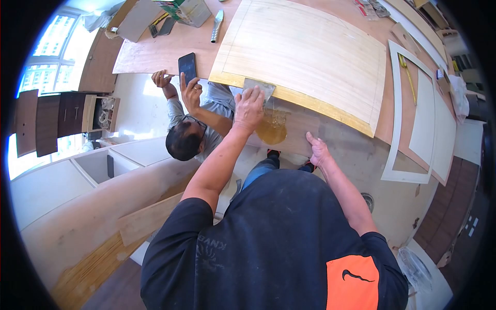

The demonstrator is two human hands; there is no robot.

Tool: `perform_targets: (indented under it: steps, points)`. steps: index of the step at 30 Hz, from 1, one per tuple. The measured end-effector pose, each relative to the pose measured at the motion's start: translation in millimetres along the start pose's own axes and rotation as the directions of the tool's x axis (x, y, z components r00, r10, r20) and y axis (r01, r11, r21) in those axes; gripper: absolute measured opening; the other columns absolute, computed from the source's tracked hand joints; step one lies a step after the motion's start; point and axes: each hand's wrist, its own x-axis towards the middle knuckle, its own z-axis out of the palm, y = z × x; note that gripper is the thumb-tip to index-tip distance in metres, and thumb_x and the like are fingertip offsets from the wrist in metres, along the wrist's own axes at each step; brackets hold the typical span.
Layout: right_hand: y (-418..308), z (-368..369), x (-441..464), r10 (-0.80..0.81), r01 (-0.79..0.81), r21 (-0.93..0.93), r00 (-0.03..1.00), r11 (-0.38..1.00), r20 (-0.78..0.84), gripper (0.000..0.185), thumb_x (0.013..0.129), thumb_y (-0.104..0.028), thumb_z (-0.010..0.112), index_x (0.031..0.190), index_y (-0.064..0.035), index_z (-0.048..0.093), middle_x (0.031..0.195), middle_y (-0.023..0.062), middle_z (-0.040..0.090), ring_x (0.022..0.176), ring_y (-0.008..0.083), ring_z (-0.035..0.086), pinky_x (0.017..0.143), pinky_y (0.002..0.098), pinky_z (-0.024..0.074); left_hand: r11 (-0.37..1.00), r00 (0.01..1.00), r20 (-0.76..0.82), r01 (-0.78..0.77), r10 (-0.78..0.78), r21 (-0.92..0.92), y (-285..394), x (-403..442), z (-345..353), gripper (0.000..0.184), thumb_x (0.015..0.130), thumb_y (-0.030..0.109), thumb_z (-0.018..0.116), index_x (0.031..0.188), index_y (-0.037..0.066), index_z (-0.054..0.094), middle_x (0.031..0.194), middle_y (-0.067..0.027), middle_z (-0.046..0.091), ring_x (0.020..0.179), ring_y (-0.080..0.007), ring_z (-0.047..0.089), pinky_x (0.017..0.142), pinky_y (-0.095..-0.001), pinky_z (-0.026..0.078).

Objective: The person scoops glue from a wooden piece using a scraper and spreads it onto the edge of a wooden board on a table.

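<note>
My left hand (250,106) is closed on a flat metal scraper (266,89), which lies against the near edge of a pale wooden panel (305,46). A yellow, wet-looking strip (330,112) runs along that edge. Below it, my right hand (319,150) grips the right end of a thin board (298,126), its thumb on top. A puddle of amber, glue-like liquid (271,132) sits on this board, with streaks near the scraper.
Left of my left arm, another person (183,139) is low beside the worktable (150,57), hands at its edge near a phone (187,67). A silver-handled tool (217,27) and a box (188,11) lie beyond. At right are a white frame (395,103) and a yellow tape measure (408,75).
</note>
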Motion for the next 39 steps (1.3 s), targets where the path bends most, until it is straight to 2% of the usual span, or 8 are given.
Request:
perform_targets:
  steps: [3, 12, 15, 21, 24, 27, 30, 39]
  points:
    - [-6.1, -3.2, -10.3, -0.002, -0.001, 0.026, 0.993, 1.000, 0.121, 0.121, 0.079, -0.041, 0.090, 0.160, 0.0033, 0.012, 0.160, 0.0214, 0.035, 0.147, 0.0357, 0.035, 0.117, 0.0605, 0.0316, 1.000, 1.000, -0.001, 0.002, -0.002, -0.011, 2.3, -3.6, -3.0, 0.044, 0.079, 0.010, 0.065, 0.122, 0.004, 0.067, 0.135, -0.0135, 0.065, 0.125, -0.0291, 0.056, 0.096, -0.0554, 0.040]
    - [2.1, -12.7, 0.8, 0.019, -0.018, -0.049, 0.999, 0.999, 0.032, 0.131, 0.078, -0.045, 0.090, 0.162, 0.0025, 0.001, 0.166, 0.0230, 0.024, 0.152, 0.0353, 0.025, 0.121, 0.0586, 0.0230, 1.000, 1.000, 0.009, -0.009, 0.009, 0.019, 0.5, -0.5, 1.1, 0.049, 0.075, 0.012, 0.068, 0.124, 0.004, 0.066, 0.135, -0.0138, 0.064, 0.123, -0.0290, 0.056, 0.094, -0.0548, 0.040]
    - [2.2, -14.8, 3.8, 0.003, -0.005, 0.026, 0.996, 1.000, 0.085, 0.134, 0.077, -0.036, 0.093, 0.161, 0.0019, -0.005, 0.161, 0.0220, 0.033, 0.145, 0.0376, 0.037, 0.115, 0.0648, 0.0331, 1.000, 1.000, 0.019, -0.006, 0.006, 0.001, 2.7, -3.4, -2.0, 0.048, 0.076, 0.012, 0.068, 0.123, 0.004, 0.066, 0.136, -0.0136, 0.063, 0.123, -0.0299, 0.056, 0.094, -0.0557, 0.040]
    - [11.9, -22.3, 17.2, -0.002, -0.006, 0.059, 0.993, 0.998, 0.121, 0.133, 0.077, -0.035, 0.093, 0.161, 0.0004, -0.004, 0.159, 0.0220, 0.035, 0.144, 0.0378, 0.039, 0.113, 0.0657, 0.0357, 1.000, 1.000, 0.001, -0.007, 0.007, 0.025, 2.5, 1.5, 0.1, 0.045, 0.077, 0.011, 0.067, 0.122, 0.005, 0.067, 0.136, -0.0128, 0.063, 0.123, -0.0297, 0.056, 0.093, -0.0560, 0.041]
    - [5.6, -16.1, 4.7, 0.006, -0.008, 0.040, 0.998, 0.999, 0.059, 0.132, 0.077, -0.035, 0.093, 0.161, 0.0007, -0.002, 0.158, 0.0219, 0.037, 0.144, 0.0375, 0.039, 0.112, 0.0649, 0.0366, 1.000, 1.000, 0.003, -0.001, 0.001, 0.022, 6.1, -2.8, -0.4, 0.043, 0.078, 0.011, 0.066, 0.121, 0.005, 0.067, 0.135, -0.0128, 0.064, 0.122, -0.0297, 0.056, 0.093, -0.0553, 0.041]
    - [-5.4, -10.0, -14.8, -0.012, 0.007, 0.049, 0.993, 0.999, 0.114, 0.129, 0.077, -0.035, 0.093, 0.161, 0.0010, 0.002, 0.156, 0.0215, 0.039, 0.142, 0.0371, 0.041, 0.112, 0.0640, 0.0374, 1.000, 1.000, -0.012, -0.003, 0.003, 0.013, 9.4, -5.2, -7.6, 0.042, 0.078, 0.010, 0.066, 0.119, 0.005, 0.067, 0.135, -0.0126, 0.064, 0.122, -0.0297, 0.056, 0.094, -0.0539, 0.040]
    - [-7.2, -4.6, -23.5, -0.035, 0.033, 0.035, 0.997, 0.999, 0.072, 0.073, 0.085, -0.035, 0.085, 0.141, -0.0033, 0.049, 0.136, 0.0169, 0.060, 0.128, 0.0338, 0.056, 0.106, 0.0554, 0.0481, 0.999, 0.999, -0.051, -0.001, 0.003, 0.037, 9.5, 3.2, -12.8, 0.042, 0.077, 0.010, 0.066, 0.118, 0.005, 0.068, 0.135, -0.0120, 0.064, 0.121, -0.0288, 0.057, 0.094, -0.0529, 0.040]
    - [-6.5, -4.8, -23.7, -0.053, 0.047, 0.056, 0.990, 0.997, 0.130, 0.070, 0.087, -0.032, 0.085, 0.140, -0.0031, 0.050, 0.132, 0.0166, 0.063, 0.122, 0.0336, 0.060, 0.102, 0.0549, 0.0515, 0.998, 1.000, 0.001, -0.018, 0.018, 0.057, 7.4, 0.4, -7.9, 0.042, 0.078, 0.010, 0.065, 0.119, 0.006, 0.067, 0.130, -0.0114, 0.067, 0.119, -0.0287, 0.058, 0.094, -0.0526, 0.039]
